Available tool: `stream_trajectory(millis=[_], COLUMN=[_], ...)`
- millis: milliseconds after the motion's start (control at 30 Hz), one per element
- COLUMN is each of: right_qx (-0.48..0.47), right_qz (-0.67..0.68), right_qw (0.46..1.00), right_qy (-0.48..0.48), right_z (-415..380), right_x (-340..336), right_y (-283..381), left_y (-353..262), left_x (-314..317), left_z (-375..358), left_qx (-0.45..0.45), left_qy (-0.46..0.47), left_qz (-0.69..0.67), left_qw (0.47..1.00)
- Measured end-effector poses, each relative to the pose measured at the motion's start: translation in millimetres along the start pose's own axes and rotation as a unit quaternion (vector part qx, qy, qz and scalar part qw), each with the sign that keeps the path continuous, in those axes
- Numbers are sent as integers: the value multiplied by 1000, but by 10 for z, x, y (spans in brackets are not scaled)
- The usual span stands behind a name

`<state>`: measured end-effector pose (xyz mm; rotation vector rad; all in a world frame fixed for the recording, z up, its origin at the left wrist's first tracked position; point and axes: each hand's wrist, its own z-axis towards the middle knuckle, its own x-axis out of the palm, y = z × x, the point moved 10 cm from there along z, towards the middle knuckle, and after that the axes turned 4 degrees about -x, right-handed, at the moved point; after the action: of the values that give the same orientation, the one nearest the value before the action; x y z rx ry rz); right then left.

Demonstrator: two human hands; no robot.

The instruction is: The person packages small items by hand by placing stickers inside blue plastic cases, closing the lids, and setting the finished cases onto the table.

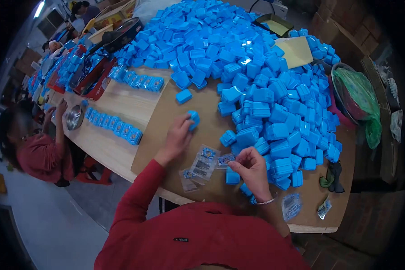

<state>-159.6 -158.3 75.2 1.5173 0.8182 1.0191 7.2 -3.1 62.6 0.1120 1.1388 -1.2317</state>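
My left hand is closed on a small blue box above the brown board. Nearer my body, my right hand pinches the edge of a clear printed packet. More clear printed packets lie flat between the two hands. One single blue box sits beyond my left hand, and another blue box is just beside my right hand. A large heap of blue boxes spreads over the board's far and right sides.
Rows of blue packs line the wooden table at left, near a metal bowl. A seated person works there. A yellow card lies on the heap; a basin with a green bag stands right.
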Motion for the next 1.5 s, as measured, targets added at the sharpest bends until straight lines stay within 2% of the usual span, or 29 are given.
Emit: stream_trajectory(millis=[67, 167, 200, 233, 300, 367, 400, 500, 600, 700, 800, 900, 1000, 1033, 1067, 1100, 1133, 1167, 1233, 1333, 1367, 1433, 1500], right_qx=[-14, -10, -11, -15, -22, -26, -27, -27, -11, -7, -3, -23, -34, -34, -37, -39, -38, -49, -67, -193, -241, -199, -166], right_qz=[-21, -22, -17, -11, -9, -5, -1, 10, 11, 18, 15, -23, -30, -24, -22, -20, -18, -36, -73, -164, -193, -186, -195], right_qw=[1000, 999, 999, 999, 998, 997, 997, 997, 998, 997, 998, 998, 999, 999, 999, 999, 999, 998, 995, 967, 951, 962, 967], right_qy=[16, 36, 41, 46, 63, 74, 75, 66, 66, 70, 67, 45, 12, 1, -3, -8, -12, -10, -12, -29, -32, -20, 2], right_z=[113, 214, 246, 267, 287, 278, 270, 245, 250, 261, 278, 304, 349, 365, 383, 393, 390, 398, 430, 491, 468, 466, 449], right_x=[94, 228, 281, 331, 425, 494, 513, 492, 467, 525, 552, 463, 378, 359, 356, 361, 365, 375, 372, 374, 391, 422, 450], right_y=[-73, -206, -209, -205, -254, -257, -248, -227, -275, -324, -323, -281, -240, -234, -230, -236, -253, -249, -251, -72, -13, -40, -102], left_y=[-124, -390, -436, -500, -497, -460, -354, -411, -286, -356, -373, -326, -55, 88, 174, 189, 127, 277, 433, 550, 471, 319, 278], left_x=[2, -205, -311, -371, -240, 45, 95, 38, -40, -249, -231, -102, -44, -62, -224, -364, -440, -265, 47, 358, 349, 289, 186], left_z=[-306, -383, -362, -358, -394, -501, -558, -537, -547, -514, -490, -431, -446, -442, -357, -276, -246, -252, -295, -513, -546, -568, -597], left_qx=[77, 15, -58, -126, -204, -229, -294, -305, -313, -313, -325, -297, -320, -328, -284, -230, -167, -174, -187, -324, -339, -354, -366], left_qy=[44, 92, 73, 50, 57, 117, 100, 106, 58, 10, 11, 65, 19, -30, -85, -135, -177, -125, -17, 73, 50, 0, -13], left_qz=[46, -16, -141, -263, -427, -519, -521, -541, -470, -289, -319, -453, -498, -472, -300, -114, 77, 67, 41, -216, -315, -498, -515], left_qw=[995, 995, 986, 955, 879, 815, 795, 776, 823, 905, 890, 838, 806, 818, 907, 957, 967, 975, 981, 918, 885, 792, 775])
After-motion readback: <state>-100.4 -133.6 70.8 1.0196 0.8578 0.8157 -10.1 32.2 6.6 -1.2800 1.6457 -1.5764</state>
